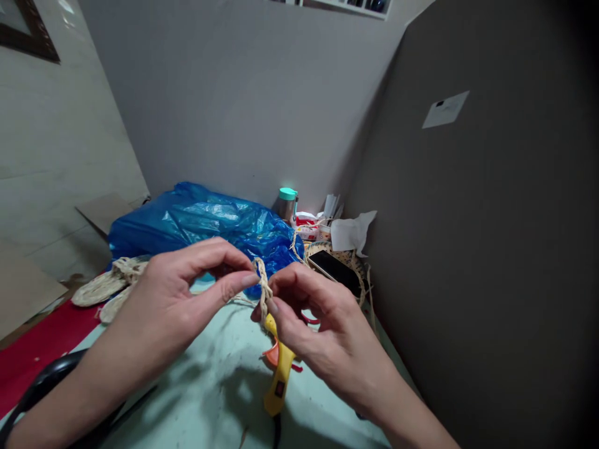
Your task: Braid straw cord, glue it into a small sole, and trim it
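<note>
My left hand [187,293] and my right hand [318,318] meet above the pale green table [210,386]. Both pinch a short braided straw cord [262,284] between thumb and fingers, the left at its top, the right lower down. The cord hangs upright between the fingertips. Directly below it a yellow glue gun [279,374] with an orange trigger lies on the table, partly hidden by my right hand.
A blue plastic bag [206,221] bulges behind the hands. Woven straw pieces [105,287] lie at the left by a red mat [42,346]. A phone [334,268], a steel flask with teal lid [286,202] and white paper [350,231] sit by the brown partition [491,218].
</note>
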Demonstrator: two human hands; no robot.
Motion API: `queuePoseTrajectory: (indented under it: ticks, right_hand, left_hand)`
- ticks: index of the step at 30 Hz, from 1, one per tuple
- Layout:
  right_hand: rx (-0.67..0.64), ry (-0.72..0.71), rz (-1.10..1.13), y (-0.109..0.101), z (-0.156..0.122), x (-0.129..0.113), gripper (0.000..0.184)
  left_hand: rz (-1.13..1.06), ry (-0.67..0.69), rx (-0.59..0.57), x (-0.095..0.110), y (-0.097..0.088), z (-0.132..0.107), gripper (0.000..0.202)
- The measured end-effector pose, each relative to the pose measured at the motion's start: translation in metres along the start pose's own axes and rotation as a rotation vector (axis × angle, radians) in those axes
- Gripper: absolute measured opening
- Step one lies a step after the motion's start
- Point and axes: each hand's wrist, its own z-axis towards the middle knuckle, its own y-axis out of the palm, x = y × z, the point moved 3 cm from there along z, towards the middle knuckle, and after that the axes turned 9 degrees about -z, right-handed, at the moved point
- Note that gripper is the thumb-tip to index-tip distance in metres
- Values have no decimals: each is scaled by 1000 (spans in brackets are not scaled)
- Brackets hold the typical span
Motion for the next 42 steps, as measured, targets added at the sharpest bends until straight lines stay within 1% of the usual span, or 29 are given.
queuePoseTrajectory:
  ticks: [2,4,5,7,10,12,15,17,21,24,30,34,37,40,42]
  right_hand:
    - [15,-48,-49,1,1,0,10]
    - [34,-78,-77,2,2,2,11]
    - [42,-88,-90,3,2,2,11]
    - [54,-103,-114,4,2,3,10]
    - [83,-121,-140,4,1,3,9]
    - [99,-138,-156,3,-1,2,9]
    - [111,-151,-181,2,-2,2,10]
    - [121,-158,-193,2,-3,1,10]
    - [119,-188,-189,3,-4,-1,11]
    - [133,-224,-230,3,-4,-3,13]
    - [170,-313,-338,1,-4,-5,6]
    - [191,-338,-353,1,-4,-7,6]
    - [201,-366,-383,1,-6,-7,5]
    - [220,-414,-466,1,-7,-7,7]
    - [247,-435,-538,1,-8,-7,8]
  left_hand:
    - [-274,-237,-81,-12,8,-8,5]
    - [-563,-444,-67,-22,16,-15,8]
    - [-675,-511,-36,-25,19,-18,11]
    - [-813,-573,8,-27,24,-21,13]
    - [-896,-587,24,-22,28,-23,11]
    - [-903,-581,45,-17,28,-23,11]
    - [-831,-520,91,-14,25,-24,10]
    - [-787,-482,86,-13,24,-25,10]
    - [-756,-456,57,-15,22,-26,8]
    - [-756,-479,49,-16,21,-26,9]
    - [-815,-517,-7,-16,22,-25,10]
    - [-843,-521,-4,-14,22,-24,11]
    - [-854,-576,-9,-14,22,-22,13]
    - [-887,-629,-41,-15,24,-22,11]
    - [-898,-615,-51,-15,24,-21,7]
